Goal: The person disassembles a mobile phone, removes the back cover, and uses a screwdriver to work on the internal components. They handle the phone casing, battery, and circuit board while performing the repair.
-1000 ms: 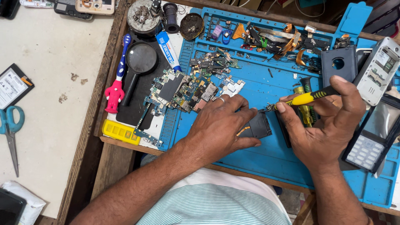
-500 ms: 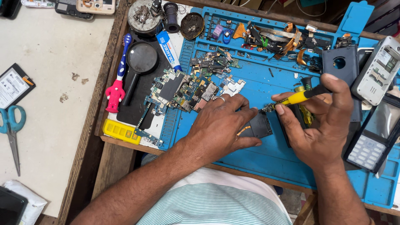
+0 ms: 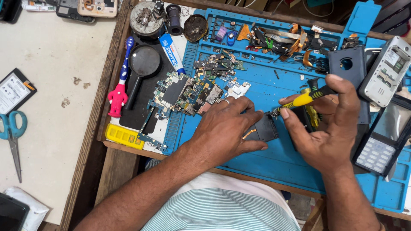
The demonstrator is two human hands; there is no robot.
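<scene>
Shirt [image 3: 222, 211]: striped, nearest the camera, cut off at the bottom edge.
Left hand [image 3: 227, 128]: lies flat with fingers spread, pressing down on a small dark phone part [image 3: 262, 128] on the blue mat [image 3: 274, 164]; it clamps nothing, only pins the part.
Right hand [image 3: 329, 122]: thumb and fingers pinched together round a yellow-handled screwdriver [image 3: 305, 99], its tip at the upper right corner of the phone part.
Change: over the last second the right hand has drawn in a little and the screwdriver handle has tipped lower, while the left hand has stayed put; I judge the tool is being worked at one spot, not moved on.
Hidden: the left fingers cover most of the phone part, and the screwdriver tip is too small to show whether it sits in a screw.
Right side: a keypad phone [image 3: 379, 147] and an opened grey phone [image 3: 387, 70] run off the edge.
Farther back: a heap of circuit boards [image 3: 190, 92], a magnifying glass [image 3: 143, 64] and a pink toothbrush [image 3: 120, 83].
Far left: scissors [image 3: 12, 137], partly cut off.
</scene>
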